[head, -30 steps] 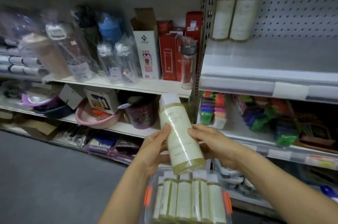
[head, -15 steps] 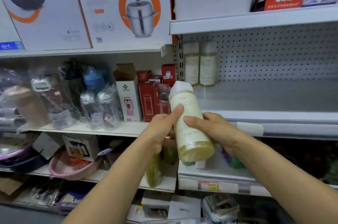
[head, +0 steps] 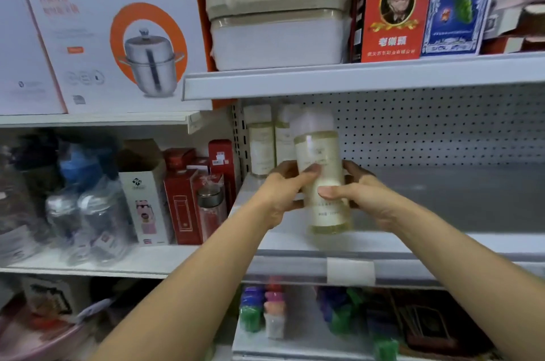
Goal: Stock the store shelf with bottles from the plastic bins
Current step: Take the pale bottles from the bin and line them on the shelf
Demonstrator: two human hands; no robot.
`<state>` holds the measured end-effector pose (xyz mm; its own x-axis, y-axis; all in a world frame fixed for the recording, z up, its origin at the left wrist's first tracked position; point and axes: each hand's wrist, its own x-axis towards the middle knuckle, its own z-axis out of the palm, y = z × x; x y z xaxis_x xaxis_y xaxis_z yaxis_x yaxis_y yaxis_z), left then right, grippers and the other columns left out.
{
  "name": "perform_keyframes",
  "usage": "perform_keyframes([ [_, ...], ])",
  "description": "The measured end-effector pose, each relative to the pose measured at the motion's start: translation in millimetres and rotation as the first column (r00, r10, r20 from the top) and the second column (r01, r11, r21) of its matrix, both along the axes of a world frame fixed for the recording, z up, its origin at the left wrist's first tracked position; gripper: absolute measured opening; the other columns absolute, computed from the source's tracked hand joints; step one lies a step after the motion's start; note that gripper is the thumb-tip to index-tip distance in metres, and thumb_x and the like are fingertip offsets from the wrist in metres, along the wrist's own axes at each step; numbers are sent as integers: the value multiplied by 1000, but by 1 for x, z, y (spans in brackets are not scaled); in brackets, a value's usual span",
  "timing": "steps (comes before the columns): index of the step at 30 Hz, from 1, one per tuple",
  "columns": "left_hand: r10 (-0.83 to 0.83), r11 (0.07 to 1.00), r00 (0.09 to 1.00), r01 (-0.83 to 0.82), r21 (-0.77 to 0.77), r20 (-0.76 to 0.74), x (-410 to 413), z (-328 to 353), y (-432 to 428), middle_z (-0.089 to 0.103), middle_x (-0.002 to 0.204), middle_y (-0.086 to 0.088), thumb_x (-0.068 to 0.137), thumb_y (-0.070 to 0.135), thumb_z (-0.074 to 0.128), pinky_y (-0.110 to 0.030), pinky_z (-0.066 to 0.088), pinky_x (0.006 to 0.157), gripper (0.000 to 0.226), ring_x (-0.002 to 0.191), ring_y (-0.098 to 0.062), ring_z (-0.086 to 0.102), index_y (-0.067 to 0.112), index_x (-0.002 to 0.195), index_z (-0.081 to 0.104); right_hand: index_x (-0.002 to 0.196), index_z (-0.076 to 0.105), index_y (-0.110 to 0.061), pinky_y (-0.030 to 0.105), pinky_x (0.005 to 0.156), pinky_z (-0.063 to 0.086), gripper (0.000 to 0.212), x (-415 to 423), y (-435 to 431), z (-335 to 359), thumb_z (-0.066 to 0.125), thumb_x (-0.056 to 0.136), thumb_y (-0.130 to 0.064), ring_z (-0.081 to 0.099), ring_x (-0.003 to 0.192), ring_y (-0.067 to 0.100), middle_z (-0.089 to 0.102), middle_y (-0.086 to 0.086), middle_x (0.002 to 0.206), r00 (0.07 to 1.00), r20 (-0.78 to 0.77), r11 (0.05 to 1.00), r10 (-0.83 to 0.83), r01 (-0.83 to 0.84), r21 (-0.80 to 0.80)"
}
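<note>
A pale yellow bottle with a white cap (head: 320, 160) stands upright over the front part of the grey shelf (head: 442, 201). My left hand (head: 284, 189) grips its left side with the thumb across the label. My right hand (head: 358, 194) grips its right side, thumb in front. Whether its base touches the shelf I cannot tell. Two matching bottles (head: 261, 139) stand at the shelf's back left corner against the pegboard. The plastic bin is out of view.
The shelf above (head: 354, 77) carries stacked lidded containers (head: 277, 12) and boxes. To the left stand red boxes (head: 184, 198), wrapped drink bottles (head: 97, 219) and a steamer pot carton (head: 118, 30). Colourful small items (head: 265, 310) fill the shelf below.
Both hands have raised the bottle from above the bin up to the grey shelf and brought it upright. The view has tilted upward, and the bin has dropped out of sight.
</note>
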<state>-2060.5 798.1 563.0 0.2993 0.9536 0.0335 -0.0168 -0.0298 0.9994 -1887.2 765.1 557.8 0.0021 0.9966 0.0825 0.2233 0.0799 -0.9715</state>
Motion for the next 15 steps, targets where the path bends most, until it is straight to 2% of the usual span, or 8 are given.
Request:
perform_keyframes([
  [3,-9,1000,998,8,11,65,14,-13,19,70,121,5,89,23,74,-31,57,78,42,111,-13,66,20,127,57,138,45,-28,44,99,50,76,15,22,-11,83,74,-10,62,113,20,64,-3,122,999,51,998,-16,13,60],
  [6,-18,999,997,16,28,78,26,-25,38,69,124,9,86,19,77,-41,56,92,45,116,-14,64,24,126,57,141,40,-27,46,101,49,81,26,43,-25,83,74,-9,60,117,18,62,-5,127,999,36,997,13,-16,79],
  [8,-12,999,996,8,47,88,33,-29,52,69,123,8,87,15,76,-45,55,97,44,115,-16,65,25,125,58,136,40,-29,38,96,51,78,31,57,-32,83,75,-9,59,115,13,61,-8,125,1000,25,995,20,-22,101],
  [10,-3,997,996,-3,72,89,40,-31,66,68,125,4,87,14,75,-46,55,97,44,115,-18,65,25,127,59,134,38,-28,23,83,52,75,33,69,-34,82,76,-8,59,107,4,59,-11,121,999,36,991,7,-12,131],
  [11,0,997,996,-7,82,84,44,-32,74,67,126,2,88,16,76,-47,55,98,47,116,-19,65,24,130,58,132,38,-25,19,77,52,74,34,76,-35,83,76,-8,59,106,2,59,-11,120,999,44,989,5,-11,150],
  [12,5,996,997,-12,88,76,47,-34,80,66,127,1,88,19,75,-47,55,98,50,115,-19,65,25,134,57,132,39,-22,21,77,54,75,35,85,-37,84,74,-9,61,107,4,60,-10,122,999,46,986,6,-14,165],
  [15,72,995,997,-75,72,42,60,-42,102,67,123,-1,91,23,72,-38,55,97,51,112,-18,65,24,138,53,133,38,-18,32,88,55,81,40,116,-39,88,70,-14,61,114,12,59,-6,125,996,81,986,-44,30,166],
])
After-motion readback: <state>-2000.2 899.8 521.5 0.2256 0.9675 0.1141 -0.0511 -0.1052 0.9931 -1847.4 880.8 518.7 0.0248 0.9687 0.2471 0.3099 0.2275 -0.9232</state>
